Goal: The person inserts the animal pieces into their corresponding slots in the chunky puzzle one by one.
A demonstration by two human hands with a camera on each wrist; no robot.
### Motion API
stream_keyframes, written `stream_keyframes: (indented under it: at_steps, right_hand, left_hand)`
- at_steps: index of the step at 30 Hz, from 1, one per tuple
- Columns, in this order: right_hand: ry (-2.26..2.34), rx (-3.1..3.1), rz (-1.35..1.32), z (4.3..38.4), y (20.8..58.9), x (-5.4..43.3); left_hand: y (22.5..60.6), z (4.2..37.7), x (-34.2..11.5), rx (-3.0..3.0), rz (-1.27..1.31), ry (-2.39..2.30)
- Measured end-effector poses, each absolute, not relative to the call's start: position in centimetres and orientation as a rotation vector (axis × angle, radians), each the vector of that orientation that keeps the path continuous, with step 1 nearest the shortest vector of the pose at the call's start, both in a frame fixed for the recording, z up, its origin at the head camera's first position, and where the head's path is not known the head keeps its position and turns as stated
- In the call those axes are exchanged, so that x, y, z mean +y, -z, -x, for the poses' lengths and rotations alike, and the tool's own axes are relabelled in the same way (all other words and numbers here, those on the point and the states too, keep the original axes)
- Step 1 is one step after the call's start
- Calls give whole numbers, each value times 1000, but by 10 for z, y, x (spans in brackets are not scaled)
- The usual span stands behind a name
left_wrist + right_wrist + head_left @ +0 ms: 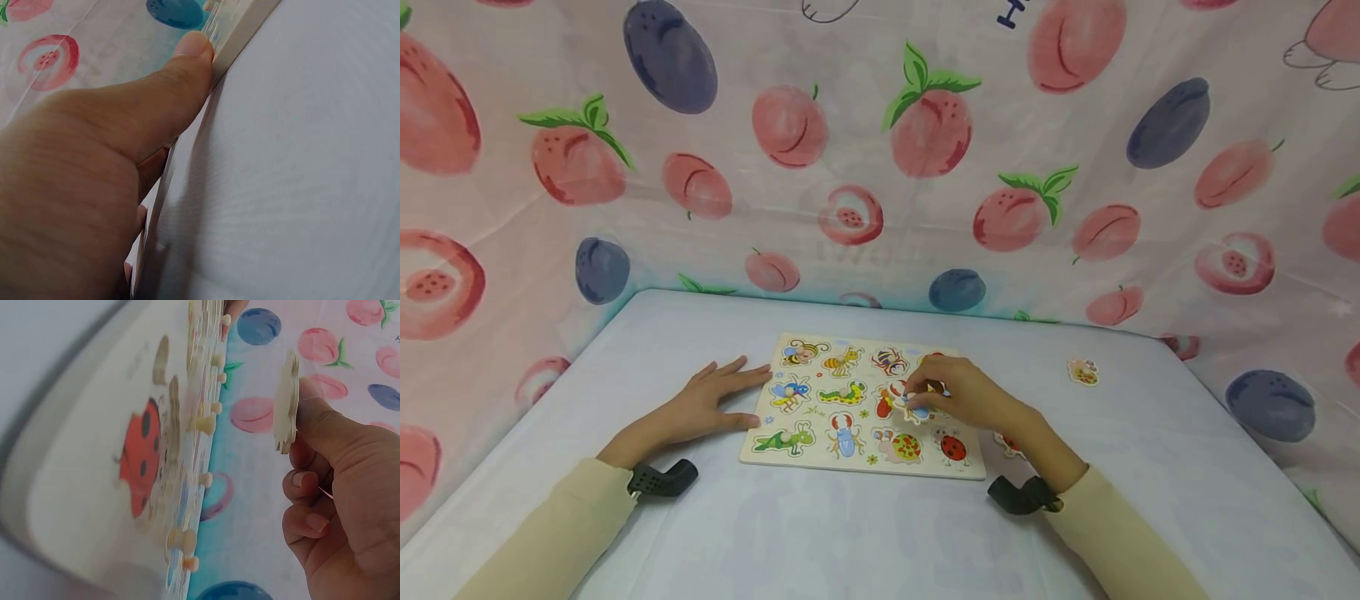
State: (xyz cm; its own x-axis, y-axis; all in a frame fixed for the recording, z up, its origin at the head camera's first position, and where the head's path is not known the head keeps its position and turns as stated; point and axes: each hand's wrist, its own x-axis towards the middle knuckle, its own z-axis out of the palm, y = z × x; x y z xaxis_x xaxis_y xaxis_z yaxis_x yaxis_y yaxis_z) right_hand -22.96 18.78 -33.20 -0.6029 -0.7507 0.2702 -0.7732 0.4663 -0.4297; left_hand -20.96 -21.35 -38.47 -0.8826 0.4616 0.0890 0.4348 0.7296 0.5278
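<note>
A wooden knob puzzle board [760, 457] with several insect pictures lies on the white table. My left hand [696, 410] rests at its left edge, fingers spread, and in the left wrist view the thumb [181, 72] touches the board's edge. My right hand [966, 396] pinches a blue-and-red insect puzzle piece [914, 408] above the right half of the board. Seen edge-on in the right wrist view, that piece [286, 406] is apart from the board. Below it is the red ladybug picture [953, 448]. The right hand hides part of the upper right pictures.
A loose snail piece [1083, 372] lies at the right of the table. Another loose red piece [1009, 444] is partly hidden by my right wrist. A fruit-patterned cloth [850, 150] hangs behind and at the sides. Black devices [662, 479] are on both wrists.
</note>
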Motion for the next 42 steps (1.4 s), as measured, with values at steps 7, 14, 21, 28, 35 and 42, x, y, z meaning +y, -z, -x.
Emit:
stream_keyframes:
  at_steps: [7,14,21,28,35,42]
  right_hand:
    - [-849,-2624,-1435,229,334,177]
    - [-875,-2645,-1446,229,336,167]
    - [-854,-2633,-1494,226,336,151]
    - [-833,-2677,-1489,224,341,139]
    - [-814,-2666,-1532,223,343,130]
    - [-824,-2685,-1558,221,344,121]
  left_hand:
    - [385,210,-214,2874,-759,-860]
    - [384,209,-214,2874,-763,-862]
    - [383,209,-214,2878,-770,-859]
    - [382,209,-213,2878,-767,-864]
    - [383,209,-213,2879,-764,-867]
    - [383,209,-214,2874,-768,-867]
